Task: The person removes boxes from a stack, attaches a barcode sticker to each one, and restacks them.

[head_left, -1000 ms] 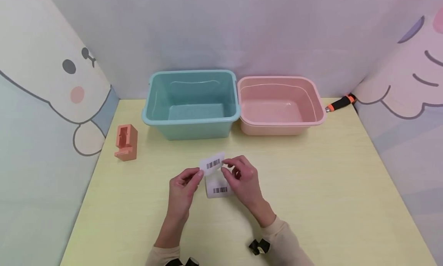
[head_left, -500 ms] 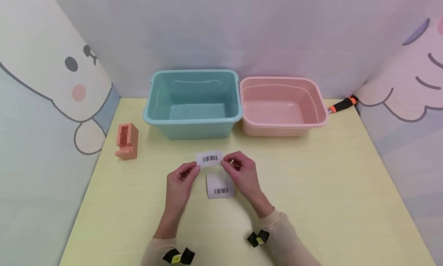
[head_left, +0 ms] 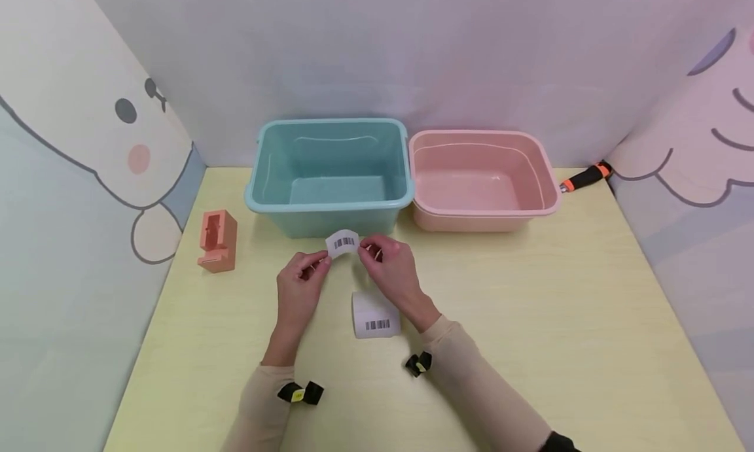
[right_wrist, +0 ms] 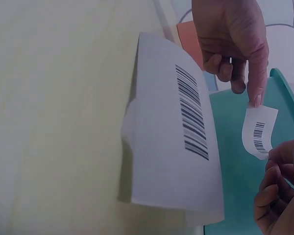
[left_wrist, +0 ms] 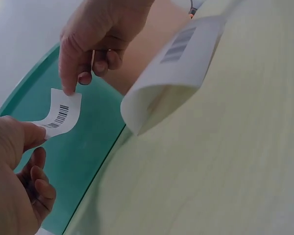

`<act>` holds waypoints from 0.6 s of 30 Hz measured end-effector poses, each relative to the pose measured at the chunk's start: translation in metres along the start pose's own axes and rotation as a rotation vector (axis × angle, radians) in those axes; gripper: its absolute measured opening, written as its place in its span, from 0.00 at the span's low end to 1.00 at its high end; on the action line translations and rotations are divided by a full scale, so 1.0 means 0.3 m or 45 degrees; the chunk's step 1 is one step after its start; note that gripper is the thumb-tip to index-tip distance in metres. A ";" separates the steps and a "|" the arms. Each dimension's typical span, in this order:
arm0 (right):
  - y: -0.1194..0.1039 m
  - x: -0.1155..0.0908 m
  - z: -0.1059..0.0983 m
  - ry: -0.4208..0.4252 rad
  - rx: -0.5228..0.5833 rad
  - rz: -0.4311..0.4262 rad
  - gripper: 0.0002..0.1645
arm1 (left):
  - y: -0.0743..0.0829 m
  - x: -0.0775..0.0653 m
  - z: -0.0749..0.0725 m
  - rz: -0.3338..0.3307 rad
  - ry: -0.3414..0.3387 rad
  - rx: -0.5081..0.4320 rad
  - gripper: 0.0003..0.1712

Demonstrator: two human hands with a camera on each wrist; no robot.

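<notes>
A small white barcode label [head_left: 343, 243] is stretched between both hands just in front of the teal bin [head_left: 330, 220]. My left hand [head_left: 299, 288] pinches its left end between thumb and finger, and my right hand [head_left: 390, 269] pinches the right end. In the left wrist view the label [left_wrist: 63, 113] sags in a curve, barcode facing up. On the table below lies a curled white label sheet [head_left: 376, 314] bearing another barcode; its bent edge arches off the surface in the right wrist view, where the sheet [right_wrist: 171, 127] stands large in front.
Right of the teal bin is a pink bin [head_left: 471, 220]. An orange-pink tape-dispenser-like block [head_left: 218, 243] stands at the table's left. A black-and-orange handled tool [head_left: 586, 176] lies at the back right corner. Printed cloth walls border the table [head_left: 530, 341].
Both hands have carried the label forward and slightly left, toward the teal bin. The right fingers, loosely at its edge earlier, now pinch its right end. The sheet stays on the table.
</notes>
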State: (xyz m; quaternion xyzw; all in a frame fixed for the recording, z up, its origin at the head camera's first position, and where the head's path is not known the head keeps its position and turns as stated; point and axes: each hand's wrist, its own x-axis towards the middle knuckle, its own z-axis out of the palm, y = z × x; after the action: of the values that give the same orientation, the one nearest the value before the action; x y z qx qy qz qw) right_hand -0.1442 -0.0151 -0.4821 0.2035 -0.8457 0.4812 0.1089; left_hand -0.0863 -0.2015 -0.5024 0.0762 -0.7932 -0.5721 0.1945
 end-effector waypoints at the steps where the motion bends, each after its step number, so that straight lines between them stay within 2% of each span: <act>1: -0.002 0.009 0.006 0.000 -0.004 -0.003 0.04 | 0.001 0.009 0.001 0.000 0.015 -0.001 0.08; 4: -0.008 0.034 0.025 0.006 -0.011 -0.011 0.04 | 0.015 0.032 -0.001 0.018 0.063 -0.016 0.08; 11: -0.003 0.073 0.066 0.048 -0.021 -0.031 0.05 | 0.101 0.053 -0.014 0.046 0.113 -0.056 0.08; 18: 0.006 0.080 0.082 0.076 -0.005 -0.027 0.04 | 0.098 0.070 -0.008 0.046 0.144 -0.078 0.07</act>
State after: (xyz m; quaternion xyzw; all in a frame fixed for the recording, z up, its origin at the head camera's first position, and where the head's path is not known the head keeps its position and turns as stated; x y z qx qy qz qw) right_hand -0.1660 -0.0412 -0.4870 0.1979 -0.8409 0.4840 0.1396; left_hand -0.1017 -0.2009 -0.4696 0.0881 -0.7642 -0.5874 0.2516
